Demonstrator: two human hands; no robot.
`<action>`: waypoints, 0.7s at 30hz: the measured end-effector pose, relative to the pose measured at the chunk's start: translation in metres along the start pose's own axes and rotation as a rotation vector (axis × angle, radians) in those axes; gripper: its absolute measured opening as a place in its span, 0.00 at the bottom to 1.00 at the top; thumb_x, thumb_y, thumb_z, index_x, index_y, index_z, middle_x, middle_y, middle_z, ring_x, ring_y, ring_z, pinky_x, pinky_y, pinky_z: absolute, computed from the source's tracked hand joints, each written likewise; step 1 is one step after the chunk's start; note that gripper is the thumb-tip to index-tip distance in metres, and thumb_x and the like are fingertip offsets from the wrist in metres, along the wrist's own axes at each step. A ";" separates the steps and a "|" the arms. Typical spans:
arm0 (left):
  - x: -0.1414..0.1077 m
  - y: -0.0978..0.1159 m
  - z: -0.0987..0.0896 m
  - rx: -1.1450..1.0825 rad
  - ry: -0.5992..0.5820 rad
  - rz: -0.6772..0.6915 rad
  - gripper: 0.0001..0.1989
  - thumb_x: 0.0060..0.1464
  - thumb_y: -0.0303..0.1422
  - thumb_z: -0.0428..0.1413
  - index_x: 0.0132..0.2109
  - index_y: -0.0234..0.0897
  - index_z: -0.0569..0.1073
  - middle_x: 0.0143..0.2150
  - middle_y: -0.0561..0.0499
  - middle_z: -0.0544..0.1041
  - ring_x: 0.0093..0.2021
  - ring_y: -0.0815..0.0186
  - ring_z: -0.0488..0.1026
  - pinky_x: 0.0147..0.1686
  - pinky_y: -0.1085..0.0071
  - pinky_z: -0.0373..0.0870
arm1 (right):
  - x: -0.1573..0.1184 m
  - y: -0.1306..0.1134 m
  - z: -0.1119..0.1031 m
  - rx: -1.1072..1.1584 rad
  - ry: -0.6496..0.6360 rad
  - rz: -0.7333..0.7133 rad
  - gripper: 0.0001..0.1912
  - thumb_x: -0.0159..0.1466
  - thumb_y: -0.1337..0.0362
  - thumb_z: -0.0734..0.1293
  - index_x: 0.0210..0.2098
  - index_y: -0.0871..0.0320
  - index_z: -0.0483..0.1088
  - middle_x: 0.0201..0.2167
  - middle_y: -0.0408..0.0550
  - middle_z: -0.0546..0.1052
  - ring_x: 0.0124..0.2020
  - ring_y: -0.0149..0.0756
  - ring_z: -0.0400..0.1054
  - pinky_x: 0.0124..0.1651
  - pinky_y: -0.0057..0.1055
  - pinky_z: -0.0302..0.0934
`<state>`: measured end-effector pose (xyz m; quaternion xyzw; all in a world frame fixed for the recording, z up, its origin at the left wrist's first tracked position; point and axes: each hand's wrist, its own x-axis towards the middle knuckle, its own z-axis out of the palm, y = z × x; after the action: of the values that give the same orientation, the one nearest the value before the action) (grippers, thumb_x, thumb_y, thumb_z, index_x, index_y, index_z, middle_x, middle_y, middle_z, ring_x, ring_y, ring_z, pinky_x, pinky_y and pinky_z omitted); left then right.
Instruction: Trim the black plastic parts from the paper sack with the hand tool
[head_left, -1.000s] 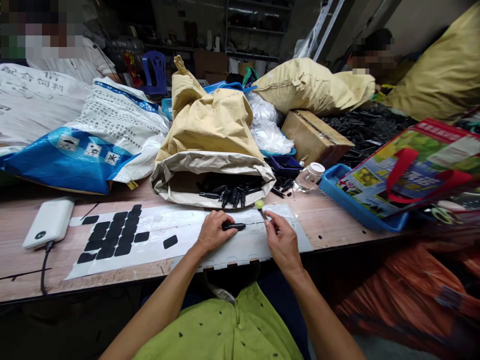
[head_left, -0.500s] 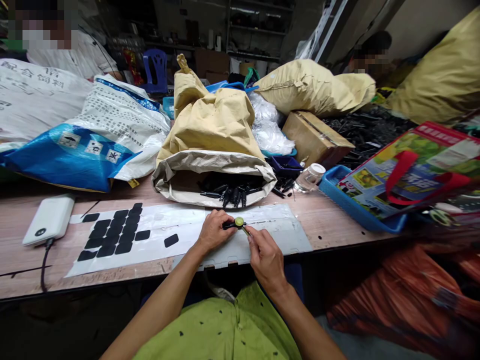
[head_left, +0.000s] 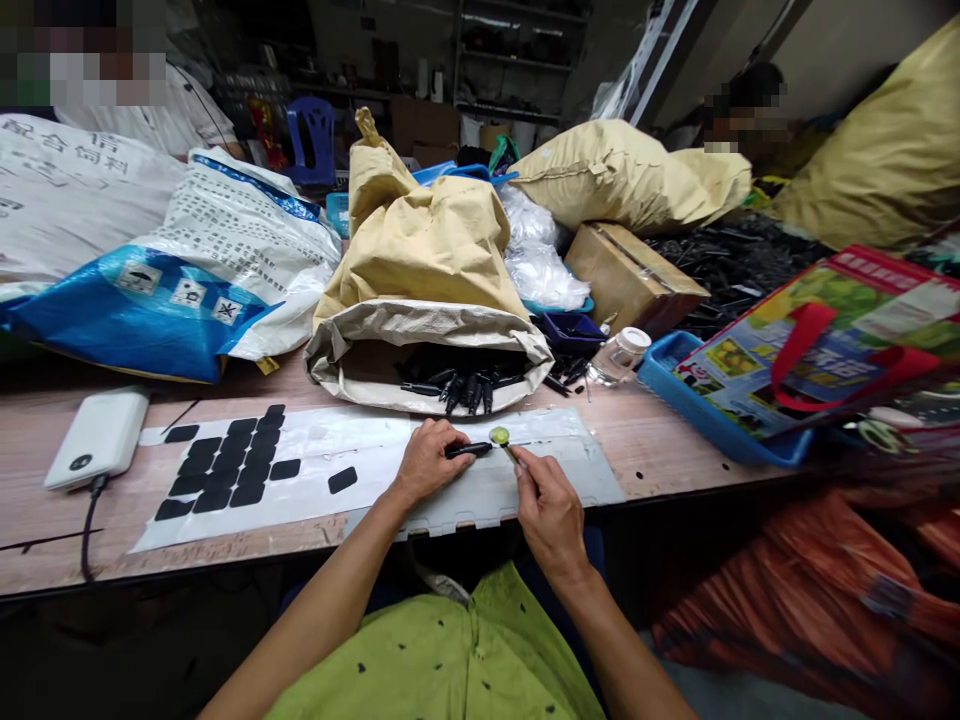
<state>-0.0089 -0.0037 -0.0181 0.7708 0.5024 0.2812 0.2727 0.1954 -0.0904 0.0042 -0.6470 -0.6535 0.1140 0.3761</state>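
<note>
Thumb and fingers of my left hand (head_left: 426, 462) are closed on a slim black pen-shaped part (head_left: 469, 450), which points right over the grey-white board (head_left: 589, 475). My right hand (head_left: 551, 510) pinches the thin handle of a small tool with a round yellow-green head (head_left: 500, 436). That head sits just right of the black part's tip, a small gap apart. Beyond the hands, several similar black parts (head_left: 472, 388) spill from the mouth of a tan sack (head_left: 427, 230). To the left, rounded black patches (head_left: 241, 450) lie on a white sheet (head_left: 311, 505).
A white power bank (head_left: 101, 435) with a cable lies at the left. On the right are a clear jar (head_left: 619, 355), a cardboard box (head_left: 626, 265) and a blue basket (head_left: 675, 385) under a colourful bag (head_left: 817, 340). Filled sacks line the back; two people are beyond.
My right hand has moved the round-headed tool to the right, off the black part and past its tip. My left hand stays in place with the black part.
</note>
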 end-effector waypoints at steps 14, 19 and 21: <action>-0.001 0.003 0.001 0.041 0.026 0.002 0.07 0.52 0.33 0.64 0.40 0.42 0.80 0.37 0.52 0.77 0.42 0.59 0.68 0.44 0.63 0.63 | 0.067 0.066 0.003 -0.530 0.074 0.207 0.17 0.69 0.67 0.66 0.54 0.48 0.78 0.41 0.49 0.74 0.42 0.38 0.62 0.43 0.33 0.48; 0.001 0.000 0.001 0.051 0.006 0.012 0.07 0.54 0.35 0.64 0.41 0.42 0.80 0.37 0.51 0.77 0.42 0.58 0.68 0.44 0.63 0.62 | 0.071 0.064 0.015 -0.639 0.106 0.178 0.17 0.70 0.66 0.65 0.57 0.48 0.75 0.41 0.49 0.72 0.42 0.38 0.59 0.41 0.34 0.44; -0.001 0.005 -0.001 0.041 0.001 0.028 0.08 0.56 0.37 0.63 0.42 0.41 0.80 0.38 0.50 0.77 0.43 0.58 0.68 0.45 0.62 0.62 | 0.071 0.065 0.016 -0.650 0.091 0.165 0.17 0.70 0.65 0.65 0.57 0.48 0.74 0.42 0.50 0.72 0.43 0.38 0.59 0.41 0.34 0.43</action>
<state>-0.0068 -0.0060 -0.0142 0.7829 0.4975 0.2748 0.2528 0.2429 -0.0101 -0.0233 -0.7880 -0.5838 -0.0991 0.1685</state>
